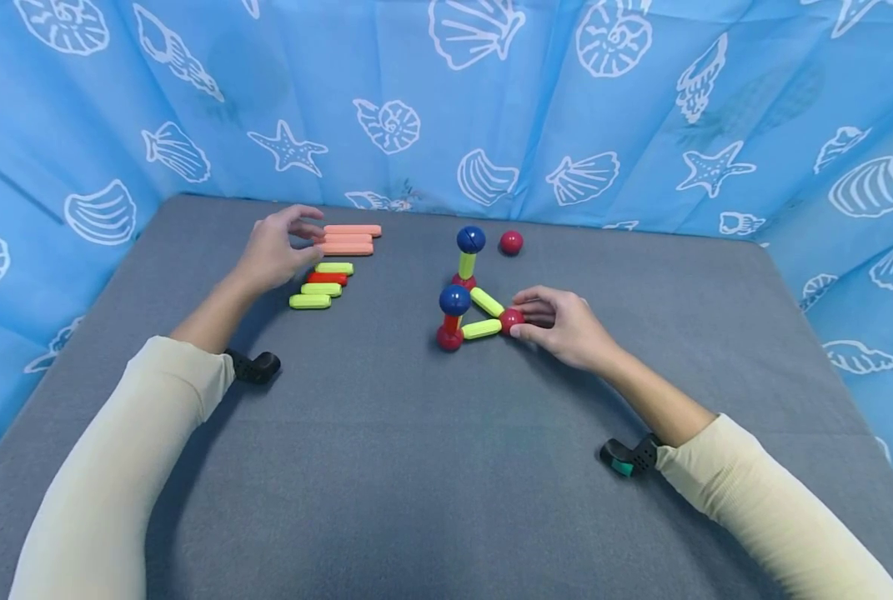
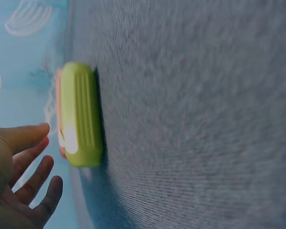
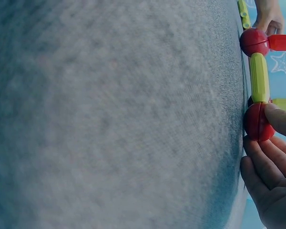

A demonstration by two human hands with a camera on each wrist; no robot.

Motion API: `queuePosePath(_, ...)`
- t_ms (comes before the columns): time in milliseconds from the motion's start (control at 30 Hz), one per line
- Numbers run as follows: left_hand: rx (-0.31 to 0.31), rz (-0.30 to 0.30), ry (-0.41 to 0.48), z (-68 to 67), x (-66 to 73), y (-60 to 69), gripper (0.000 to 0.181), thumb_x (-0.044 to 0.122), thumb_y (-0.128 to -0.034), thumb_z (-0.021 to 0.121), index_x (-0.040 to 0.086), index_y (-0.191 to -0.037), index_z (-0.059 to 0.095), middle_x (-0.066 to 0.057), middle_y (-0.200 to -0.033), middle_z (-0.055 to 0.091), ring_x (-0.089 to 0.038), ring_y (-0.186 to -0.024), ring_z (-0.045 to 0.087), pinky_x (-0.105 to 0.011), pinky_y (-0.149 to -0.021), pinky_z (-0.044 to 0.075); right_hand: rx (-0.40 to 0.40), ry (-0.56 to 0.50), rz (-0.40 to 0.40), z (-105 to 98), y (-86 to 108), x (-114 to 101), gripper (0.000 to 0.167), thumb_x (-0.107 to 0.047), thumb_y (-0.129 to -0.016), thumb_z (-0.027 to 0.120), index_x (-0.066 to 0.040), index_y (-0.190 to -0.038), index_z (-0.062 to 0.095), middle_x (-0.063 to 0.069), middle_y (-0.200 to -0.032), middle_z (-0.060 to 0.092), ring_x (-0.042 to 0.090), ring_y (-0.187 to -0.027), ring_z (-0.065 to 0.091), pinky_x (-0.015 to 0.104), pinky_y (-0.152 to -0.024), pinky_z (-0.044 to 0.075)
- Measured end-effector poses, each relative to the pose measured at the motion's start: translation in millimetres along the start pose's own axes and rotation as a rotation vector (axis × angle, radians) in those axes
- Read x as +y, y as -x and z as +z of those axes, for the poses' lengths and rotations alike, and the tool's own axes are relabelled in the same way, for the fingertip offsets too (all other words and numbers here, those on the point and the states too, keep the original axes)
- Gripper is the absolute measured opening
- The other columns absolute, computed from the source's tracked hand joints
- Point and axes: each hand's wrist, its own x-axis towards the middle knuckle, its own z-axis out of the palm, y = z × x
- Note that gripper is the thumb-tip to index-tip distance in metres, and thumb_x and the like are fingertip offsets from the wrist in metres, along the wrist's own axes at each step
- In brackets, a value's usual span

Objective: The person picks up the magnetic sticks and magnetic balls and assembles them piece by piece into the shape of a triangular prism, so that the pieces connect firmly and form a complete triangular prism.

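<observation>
My right hand (image 1: 568,328) pinches a red ball (image 1: 511,320) between thumb and fingers; the right wrist view shows the same ball (image 3: 258,123). Two yellow-green rods (image 1: 482,329) run from it to two other red balls. On the nearer one (image 1: 449,337) stands a red rod topped by a blue ball (image 1: 454,300). The farther one carries an upright yellow-green rod (image 1: 467,265) with another blue ball (image 1: 471,239). At the left, my left hand (image 1: 272,248) hovers with parted fingers beside several orange rods (image 1: 347,238). Nothing shows between those fingers in the left wrist view.
Several short yellow-green rods (image 1: 322,289) and one red rod (image 1: 328,278) lie in a column below the orange ones. A loose red ball (image 1: 511,242) sits behind the joined pieces. A blue shell-print curtain (image 1: 416,100) hangs along the grey table's (image 1: 431,467) back edge.
</observation>
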Motion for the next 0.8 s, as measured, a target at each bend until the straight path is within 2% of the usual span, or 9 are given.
queuePosePath(133,0.004,-0.059,-0.021,-0.9,-6.8,-1.9,0.05,0.001,-0.0906,0.069,0.001,-0.138,0.051,-0.023,-0.123,0.065,-0.038,-0.119,0.056,-0.055,-0.097,0.045,0.0,0.004,0.003,0,-0.7,1,0.04,-0.008,-0.091,0.073,0.003,-0.127,0.06,0.02,-0.123,0.065,0.032,-0.118,0.062,0.044,-0.099,0.049)
queuePosePath(433,0.027,-0.119,-0.02,1.0,-17.5,-0.7,0.051,0.003,-0.0899,0.071,-0.002,-0.137,0.051,-0.023,-0.116,0.065,-0.036,-0.107,0.059,-0.051,-0.09,0.047,0.0,0.008,-0.003,1,-0.7,1,0.041,-0.009,-0.091,0.073,0.002,-0.127,0.059,0.019,-0.124,0.065,0.031,-0.118,0.062,0.044,-0.099,0.049)
queuePosePath(633,0.012,-0.173,-0.007,4.8,-16.8,-1.7,0.054,0.009,-0.0909,0.072,0.001,-0.139,0.049,-0.022,-0.12,0.065,-0.037,-0.114,0.057,-0.053,-0.098,0.044,-0.004,-0.007,0.003,0,0.8,0,0.042,-0.009,-0.091,0.073,0.003,-0.128,0.059,0.02,-0.125,0.064,0.032,-0.119,0.061,0.045,-0.1,0.048)
queuePosePath(800,0.008,-0.18,-0.005,8.2,-15.6,-3.7,0.053,0.011,-0.0914,0.071,0.001,-0.139,0.05,-0.022,-0.117,0.065,-0.037,-0.108,0.059,-0.051,-0.092,0.047,-0.003,-0.002,0.011,0,1.1,0,0.041,-0.009,-0.091,0.073,0.002,-0.128,0.059,0.019,-0.125,0.064,0.032,-0.119,0.061,0.045,-0.1,0.048)
